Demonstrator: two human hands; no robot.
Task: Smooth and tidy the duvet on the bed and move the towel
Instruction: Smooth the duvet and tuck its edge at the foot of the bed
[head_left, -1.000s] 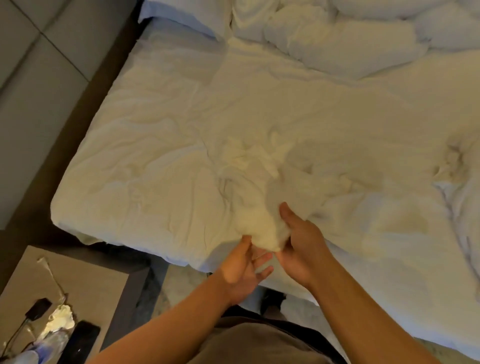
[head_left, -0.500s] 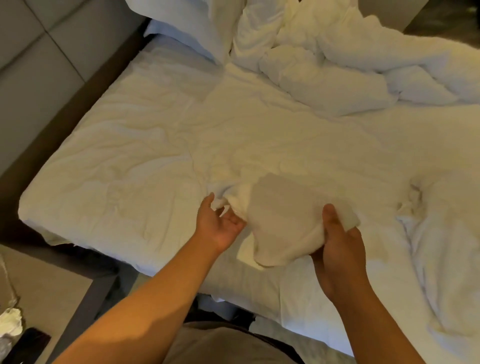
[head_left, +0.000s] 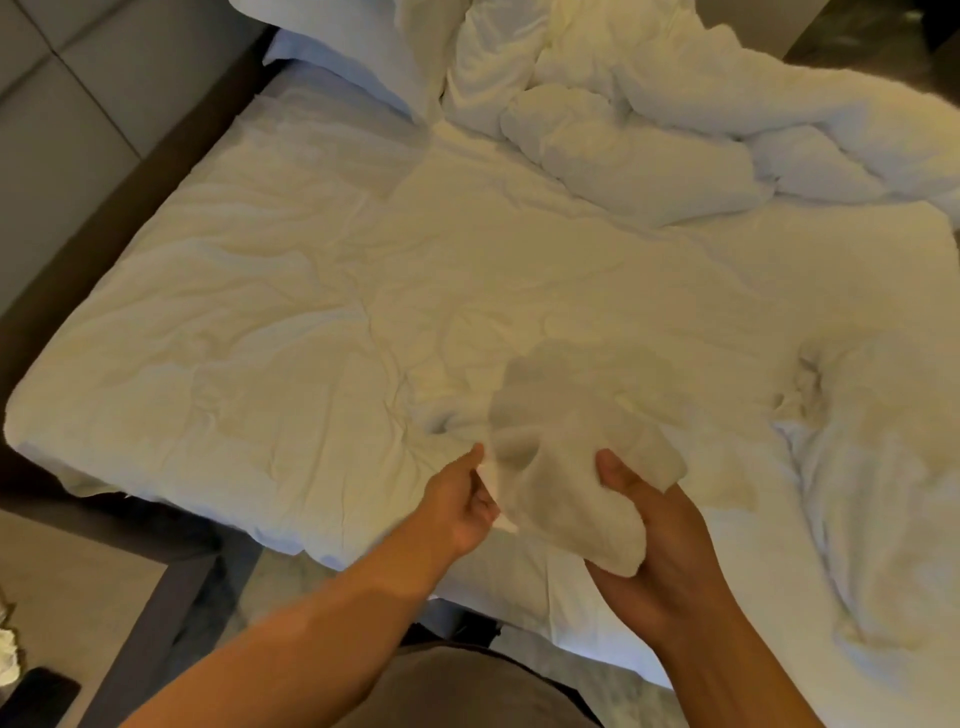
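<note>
Towel (head_left: 566, 467): both your hands (head_left: 462, 499) (head_left: 654, 530) grip it; its edge hanging below your fingers could drag the duvet (head_left: 291, 322).

Two bare forearms in view, no sleeves showing up to the frame edge. Left hand (head_left: 460, 506) and right hand (head_left: 657, 535) both bare: no gloves, rings, watch or wristband visible. At bottom centre, a patch of grey-brown garment (head_left: 467, 691) covers the person's torso or lap; plain fabric, no print or logo seen.
</note>
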